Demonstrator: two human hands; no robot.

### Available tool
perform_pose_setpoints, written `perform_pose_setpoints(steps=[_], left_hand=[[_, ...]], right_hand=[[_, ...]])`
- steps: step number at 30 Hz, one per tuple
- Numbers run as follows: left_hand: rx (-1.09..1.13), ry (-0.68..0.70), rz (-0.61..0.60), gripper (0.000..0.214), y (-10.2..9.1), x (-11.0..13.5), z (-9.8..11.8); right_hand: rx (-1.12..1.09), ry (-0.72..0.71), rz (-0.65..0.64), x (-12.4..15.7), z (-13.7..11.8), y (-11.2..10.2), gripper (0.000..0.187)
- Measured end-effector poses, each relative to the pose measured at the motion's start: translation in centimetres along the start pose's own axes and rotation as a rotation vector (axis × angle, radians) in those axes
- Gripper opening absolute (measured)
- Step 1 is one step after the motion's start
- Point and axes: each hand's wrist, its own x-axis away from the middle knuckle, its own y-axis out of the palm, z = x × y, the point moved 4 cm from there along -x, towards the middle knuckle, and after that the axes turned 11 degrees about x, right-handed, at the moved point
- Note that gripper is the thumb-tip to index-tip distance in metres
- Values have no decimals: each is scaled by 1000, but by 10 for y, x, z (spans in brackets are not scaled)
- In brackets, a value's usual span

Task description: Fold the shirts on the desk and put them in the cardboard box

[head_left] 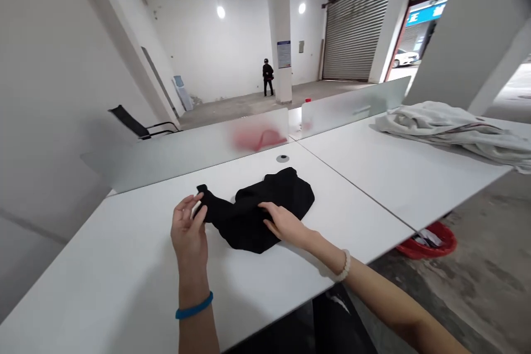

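Note:
A crumpled black garment (286, 193) lies on the white table (141, 265); its exact kind is hidden by the folds. My left hand (189, 224) pinches a narrow end of the garment, raised slightly at the left. Something small and whitish shows between those fingers, too small to name. My right hand (286, 225) is on the near middle of the garment, fingers on top and thumb lower down, gripping a fold of the fabric.
Frosted dividers (191, 146) run along the table's far edge. A pale bundle of cloth (448, 127) lies at the right end. Below the table's right edge stands a red basin (446, 240) with things inside. A person (267, 76) stands far back, near a pillar.

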Motion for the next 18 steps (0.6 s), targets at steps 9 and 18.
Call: perform_pose_setpoints(steps=[9, 18], left_hand=[[-299, -207, -186, 44, 5, 83, -31], [-1034, -96, -387, 59, -15, 113, -39]], right_hand=[[-126, 256, 50, 1, 13, -13, 25], [-1001, 854, 919, 75, 82, -64, 22]])
